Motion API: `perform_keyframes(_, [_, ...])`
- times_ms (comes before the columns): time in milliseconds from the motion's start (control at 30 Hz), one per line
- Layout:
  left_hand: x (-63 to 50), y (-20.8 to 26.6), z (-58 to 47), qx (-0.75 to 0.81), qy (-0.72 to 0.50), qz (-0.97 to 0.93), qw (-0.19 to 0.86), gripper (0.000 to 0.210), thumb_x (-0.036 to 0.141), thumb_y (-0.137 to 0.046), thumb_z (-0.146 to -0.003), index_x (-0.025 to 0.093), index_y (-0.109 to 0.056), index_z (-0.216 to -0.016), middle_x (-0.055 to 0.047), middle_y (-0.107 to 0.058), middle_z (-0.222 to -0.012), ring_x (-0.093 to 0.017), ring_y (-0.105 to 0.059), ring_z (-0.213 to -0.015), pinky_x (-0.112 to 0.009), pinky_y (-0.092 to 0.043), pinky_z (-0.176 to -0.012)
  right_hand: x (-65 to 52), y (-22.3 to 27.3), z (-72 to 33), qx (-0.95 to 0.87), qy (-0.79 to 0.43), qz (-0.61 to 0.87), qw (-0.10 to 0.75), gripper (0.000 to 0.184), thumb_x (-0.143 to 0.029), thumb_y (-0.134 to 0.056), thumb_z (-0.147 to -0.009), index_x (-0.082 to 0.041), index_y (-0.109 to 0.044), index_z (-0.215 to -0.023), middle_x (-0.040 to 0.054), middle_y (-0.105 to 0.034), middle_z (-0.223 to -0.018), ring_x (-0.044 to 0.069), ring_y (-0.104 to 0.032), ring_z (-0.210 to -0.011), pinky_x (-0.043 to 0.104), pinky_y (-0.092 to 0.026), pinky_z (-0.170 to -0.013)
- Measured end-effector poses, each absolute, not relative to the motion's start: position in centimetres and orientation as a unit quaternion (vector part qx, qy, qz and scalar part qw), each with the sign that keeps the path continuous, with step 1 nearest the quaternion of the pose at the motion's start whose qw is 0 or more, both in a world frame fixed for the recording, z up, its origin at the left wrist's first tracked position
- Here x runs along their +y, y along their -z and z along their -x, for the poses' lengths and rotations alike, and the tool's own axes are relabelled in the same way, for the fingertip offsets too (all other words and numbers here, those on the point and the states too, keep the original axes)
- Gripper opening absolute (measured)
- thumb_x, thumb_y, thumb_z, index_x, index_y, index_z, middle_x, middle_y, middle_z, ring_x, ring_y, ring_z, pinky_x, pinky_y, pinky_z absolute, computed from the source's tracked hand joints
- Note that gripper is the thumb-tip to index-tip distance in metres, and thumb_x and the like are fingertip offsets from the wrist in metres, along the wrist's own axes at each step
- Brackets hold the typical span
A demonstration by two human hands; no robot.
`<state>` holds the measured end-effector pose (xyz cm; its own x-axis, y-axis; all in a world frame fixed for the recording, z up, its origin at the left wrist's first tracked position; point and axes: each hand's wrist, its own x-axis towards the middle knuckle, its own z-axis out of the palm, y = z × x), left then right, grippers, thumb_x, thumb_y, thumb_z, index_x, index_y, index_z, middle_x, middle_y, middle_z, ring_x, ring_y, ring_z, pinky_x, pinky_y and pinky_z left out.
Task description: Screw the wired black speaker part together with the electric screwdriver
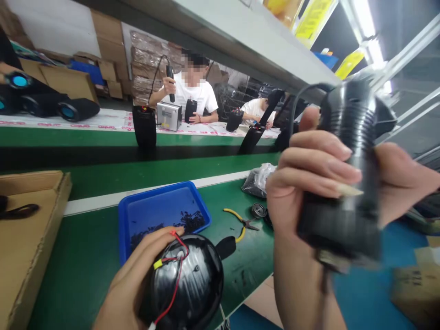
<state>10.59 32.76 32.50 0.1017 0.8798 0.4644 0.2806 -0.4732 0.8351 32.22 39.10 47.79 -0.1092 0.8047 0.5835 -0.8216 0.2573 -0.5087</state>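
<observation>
Left hand (134, 284): closed round a black speaker (187, 284) with red wires, at the worktop's (85, 256) near edge. Right hand (312, 183): fingers wrapped about a blurred black screwdriver (347, 174), raised above the worktop. Blue tray (137, 215) of screws and yellow pliers (239, 222) lie beyond the speaker.

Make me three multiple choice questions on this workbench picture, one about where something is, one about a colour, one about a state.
1. Where do the yellow-handled pliers lie?
A in the blue tray
B on the green belt, right of the tray
C in the cardboard box

2. What colour are the wires on the round black part?
A red
B blue
C white

3. What is the right hand doing?
A resting flat
B gripping a black power tool
C hanging open

Answers: B, the pliers sit beside the blue tray; A, red leads cross the casing; B, fingers wrap the tool.
</observation>
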Motion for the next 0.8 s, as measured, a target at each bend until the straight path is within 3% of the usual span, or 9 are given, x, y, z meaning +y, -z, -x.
perform_keyframes(67, [33.1, -32.2, -10.4, 0.4, -0.53, -0.694, 0.276, 0.078, 0.08, -0.07, -0.074, 0.041, -0.053, -0.139, 0.004, -0.065, -0.14, -0.016, -0.062, -0.132, -0.016, -0.045, -0.111, 39.1, -48.4, -30.1, -0.431, -0.579, -0.042, 0.691, 0.047, -0.014, -0.072, -0.08, -0.012, -0.05, -0.121, -0.001, -0.057, -0.08, 0.01, -0.062, -0.064, 0.015, -0.061, -0.057])
perform_keyframes(167, [33.4, -32.0, -10.2, 0.391, -0.541, -0.689, 0.284, 0.084, 0.071, -0.084, -0.065, 0.043, -0.056, -0.139, 0.002, -0.072, -0.131, -0.023, -0.073, -0.115, -0.029, -0.056, -0.104, 38.6, -48.1, -27.6, -0.469, -0.543, 0.043, 0.695, 0.043, -0.017, -0.075, -0.08, -0.017, -0.057, -0.119, -0.0025, -0.053, -0.074, 0.01, -0.051, -0.054, 0.017, -0.053, -0.046])
perform_keyframes(267, [33.3, -32.3, -10.2, 0.412, -0.523, -0.653, 0.361, 0.087, 0.057, -0.096, -0.056, 0.045, -0.06, -0.135, 0.002, -0.074, -0.126, -0.027, -0.075, -0.108, -0.042, -0.056, -0.107, 37.7, -47.7, -26.2, -0.515, -0.542, 0.137, 0.65, 0.038, -0.036, -0.083, -0.086, -0.022, -0.062, -0.114, -0.0044, -0.052, -0.069, 0.01, -0.045, -0.047, 0.02, -0.048, -0.04])
perform_keyframes(333, [33.1, -32.5, -10.3, 0.412, -0.51, -0.626, 0.421, 0.088, 0.052, -0.097, -0.055, 0.042, -0.062, -0.134, 0.0, -0.071, -0.129, -0.029, -0.074, -0.111, -0.046, -0.052, -0.111, 37.5, -47.5, -25.8, -0.53, -0.535, 0.16, 0.638, 0.045, -0.053, -0.082, -0.086, -0.023, -0.063, -0.112, -0.0049, -0.051, -0.064, 0.012, -0.043, -0.042, 0.022, -0.046, -0.036])
perform_keyframes(433, [32.9, -32.6, -10.3, 0.41, -0.513, -0.6, 0.457, 0.086, 0.054, -0.096, -0.054, 0.039, -0.065, -0.132, -0.002, -0.068, -0.132, -0.031, -0.071, -0.116, -0.044, -0.053, -0.11, 37.8, -47.5, -25.4, -0.539, -0.519, 0.172, 0.641, 0.053, -0.062, -0.085, -0.078, -0.023, -0.062, -0.106, -0.0053, -0.053, -0.059, 0.013, -0.045, -0.04, 0.022, -0.044, -0.034])
perform_keyframes(600, [33.1, -32.7, -10.4, 0.397, -0.526, -0.611, 0.439, 0.082, 0.052, -0.097, -0.053, 0.044, -0.066, -0.129, 0.003, -0.07, -0.128, -0.027, -0.071, -0.116, -0.035, -0.058, -0.103, 38.4, -47.6, -25.0, -0.554, -0.511, 0.2, 0.627, 0.056, -0.068, -0.084, -0.075, -0.023, -0.058, -0.097, -0.0053, -0.053, -0.056, 0.013, -0.044, -0.037, 0.022, -0.042, -0.033])
perform_keyframes(800, [33.2, -33.9, -10.9, 0.396, -0.53, -0.6, 0.451, 0.082, 0.047, -0.099, -0.049, 0.047, -0.067, -0.125, 0.006, -0.073, -0.121, -0.025, -0.074, -0.107, -0.036, -0.059, -0.102, 37.9, -47.6, -24.6, -0.548, -0.538, 0.213, 0.604, 0.061, -0.063, -0.089, -0.067, -0.023, -0.052, -0.092, -0.006, -0.05, -0.052, 0.013, -0.04, -0.035, 0.026, -0.038, -0.034])
